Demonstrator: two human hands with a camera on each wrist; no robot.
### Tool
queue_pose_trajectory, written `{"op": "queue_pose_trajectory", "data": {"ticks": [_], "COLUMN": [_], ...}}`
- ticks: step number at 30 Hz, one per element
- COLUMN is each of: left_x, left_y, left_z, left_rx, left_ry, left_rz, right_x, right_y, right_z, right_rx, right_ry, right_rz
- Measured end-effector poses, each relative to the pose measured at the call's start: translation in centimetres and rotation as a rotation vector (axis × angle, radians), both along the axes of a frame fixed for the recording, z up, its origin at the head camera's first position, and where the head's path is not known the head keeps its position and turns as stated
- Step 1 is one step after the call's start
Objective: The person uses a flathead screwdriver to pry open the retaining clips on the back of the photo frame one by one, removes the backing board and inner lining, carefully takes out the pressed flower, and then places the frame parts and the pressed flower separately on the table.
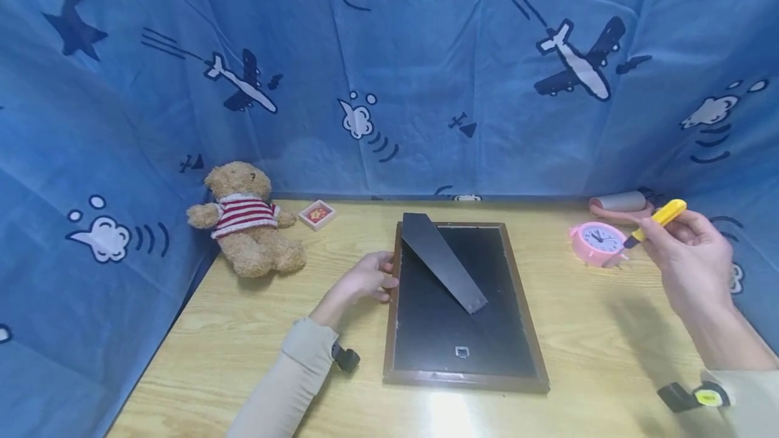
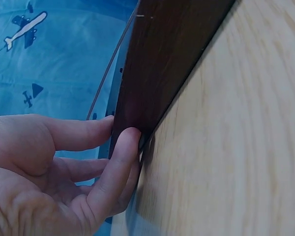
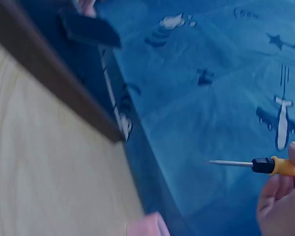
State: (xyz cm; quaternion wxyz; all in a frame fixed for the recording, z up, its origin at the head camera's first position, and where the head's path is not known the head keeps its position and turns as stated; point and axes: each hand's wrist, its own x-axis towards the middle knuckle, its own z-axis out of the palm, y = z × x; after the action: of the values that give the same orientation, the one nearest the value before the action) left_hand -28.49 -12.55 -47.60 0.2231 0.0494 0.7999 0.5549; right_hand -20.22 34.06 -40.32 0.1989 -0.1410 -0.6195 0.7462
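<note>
A picture frame (image 1: 499, 330) with a brown rim and black backing lies face down on the table. Its black stand leg (image 1: 443, 262) slants across the back. At the frame's left edge is my left hand (image 1: 368, 276), with fingertips against the brown side (image 2: 162, 54); thumb and fingers are bent about that edge in the left wrist view. Off to the right, my right hand (image 1: 694, 262) grips a screwdriver (image 1: 663, 216) by its yellow handle. The metal shaft (image 3: 231, 162) points left, apart from the frame.
A pink alarm clock (image 1: 599, 243) stands behind the screwdriver tip, beside a pinkish roll (image 1: 621, 203). At the back left sit a teddy bear (image 1: 246, 222) in a striped shirt and a small red-and-white box (image 1: 317, 214). Blue curtains (image 1: 414, 86) border the wooden table (image 1: 243, 336).
</note>
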Motion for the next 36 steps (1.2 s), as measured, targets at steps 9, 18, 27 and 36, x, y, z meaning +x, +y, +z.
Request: {"op": "queue_pose_trajectory", "data": {"ticks": [9, 18, 27, 36], "left_x": [-0.3, -0.1, 0.0, -0.2], "left_y": [0.0, 0.1, -0.3, -0.1], "left_z": [0.2, 0.3, 0.3, -0.2], "left_rx": [0.012, 0.007, -0.006, 0.002], "left_ry": [0.007, -0.001, -0.005, -0.017], "left_rz": [0.017, 0.012, 0.01, 0.009], "right_x": [-0.7, -0.4, -0.2, 0.2], "right_y": [-4.4, -9.5, -12.3, -13.7], "right_z": [1.4, 0.3, -0.1, -0.7], "right_rx": [-0.27, -0.055, -0.002, 0.139], "right_ry": [0.284, 0.139, 0.088, -0.023], "right_rz": [0.449, 0.673, 0.715, 0.679]}}
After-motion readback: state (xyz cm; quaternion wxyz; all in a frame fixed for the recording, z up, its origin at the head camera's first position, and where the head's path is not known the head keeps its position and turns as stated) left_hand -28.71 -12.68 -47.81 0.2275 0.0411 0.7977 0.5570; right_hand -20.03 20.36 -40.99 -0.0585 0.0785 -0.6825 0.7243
